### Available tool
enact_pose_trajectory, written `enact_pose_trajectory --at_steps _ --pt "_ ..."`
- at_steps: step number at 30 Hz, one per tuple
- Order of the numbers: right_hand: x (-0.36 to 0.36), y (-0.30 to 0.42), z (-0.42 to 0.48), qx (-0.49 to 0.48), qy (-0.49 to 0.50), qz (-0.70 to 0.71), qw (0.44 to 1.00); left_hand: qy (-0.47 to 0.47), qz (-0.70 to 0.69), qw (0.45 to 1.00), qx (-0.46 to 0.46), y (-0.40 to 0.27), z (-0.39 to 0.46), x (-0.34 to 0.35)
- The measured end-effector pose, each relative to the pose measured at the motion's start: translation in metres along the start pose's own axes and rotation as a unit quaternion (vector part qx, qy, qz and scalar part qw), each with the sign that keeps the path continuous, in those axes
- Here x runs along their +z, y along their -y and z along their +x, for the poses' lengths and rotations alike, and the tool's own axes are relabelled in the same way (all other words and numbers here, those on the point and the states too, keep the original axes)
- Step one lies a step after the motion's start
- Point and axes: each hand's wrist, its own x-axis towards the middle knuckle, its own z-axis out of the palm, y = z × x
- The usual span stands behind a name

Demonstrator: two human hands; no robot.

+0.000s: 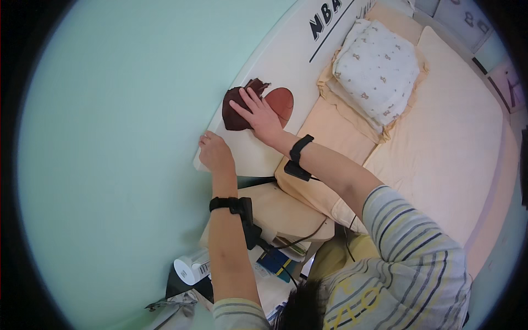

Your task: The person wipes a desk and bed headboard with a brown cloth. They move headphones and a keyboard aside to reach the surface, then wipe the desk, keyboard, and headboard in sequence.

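My right hand (262, 117) lies flat with fingers spread on a crumpled dark brown cloth (236, 110). The cloth rests against a white headboard (251, 154), beside a reddish-brown ball picture (282, 103) that my hand partly covers. Lower down, near the headboard's corner, my left hand (217, 152) curls its fingers over the edge along the wall. Its fingertips are partly hidden. Both wrists wear black straps with small boxes.
A pale green wall (115, 123) borders the headboard. On the bed with peach sheets (449, 136) sits a bear-print pillow (377, 74). Below the headboard stands a wooden bedside table (284, 210) with a cable over it. A white cylindrical container (192, 268) and books (276, 264) are lower down.
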Motion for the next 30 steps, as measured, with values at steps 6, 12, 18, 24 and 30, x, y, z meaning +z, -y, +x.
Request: enact_pose_trajectory --at_steps 6,12,18,24,30 --pt "0.002 -0.085 0.029 0.143 -0.159 0.047 0.976 -0.113 0.049 0.992 0.001 -0.003 0.000 0.011" --pt "-0.011 -0.142 0.062 0.267 -0.171 0.061 0.946 -0.135 0.045 0.990 0.015 0.002 0.000 0.007" --pt "0.031 -0.029 0.015 0.147 -0.116 0.028 0.982 -0.122 0.084 0.989 0.015 0.002 0.009 0.008" --pt "0.077 0.035 -0.083 0.046 0.002 0.062 0.997 -0.125 0.100 0.987 0.030 0.003 0.009 0.003" --pt "0.122 0.019 -0.144 0.220 -0.032 0.139 0.965 -0.112 0.082 0.990 0.018 0.003 0.007 -0.002"
